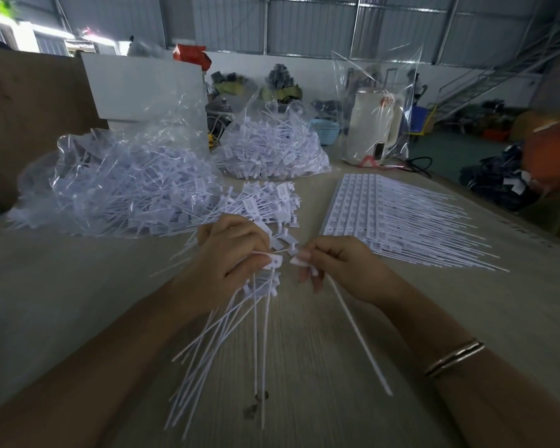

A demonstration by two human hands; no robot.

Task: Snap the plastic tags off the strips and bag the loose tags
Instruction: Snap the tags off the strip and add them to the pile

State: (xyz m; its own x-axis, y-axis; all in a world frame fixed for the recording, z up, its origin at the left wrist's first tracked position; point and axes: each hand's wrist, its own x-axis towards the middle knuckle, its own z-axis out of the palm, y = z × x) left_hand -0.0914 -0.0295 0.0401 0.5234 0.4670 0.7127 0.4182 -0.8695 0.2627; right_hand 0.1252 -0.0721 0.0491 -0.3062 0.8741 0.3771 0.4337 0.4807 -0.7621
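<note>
The step in hand looks like parting one tag from the rest, and it should go best if the right hand keeps its pinch up at the head of the tag, not down the thin tail, and bends or twists sharply away while the left hand holds the bundle firm near its heads. A slow pull would likely only flex the tail. The bundle wants a snug grip, since its loose tails fan down toward the near edge of the tabletop and could slip.

The right fingers are closed on the single tag's white head, thumb against forefinger; its tail runs down and outward toward the wrist with the bracelet. The left fingers are curled round the bundle, thumb pressing on a flat head. The two heads sit just beside each other with a small gap between them, so the tag appears free, or nearly so.

Beyond the hands lies a loose heap of tags. To the right, a flat strip of unsnapped tags rests on the tabletop. Farther back stand two filled bags and an upright empty bag.
</note>
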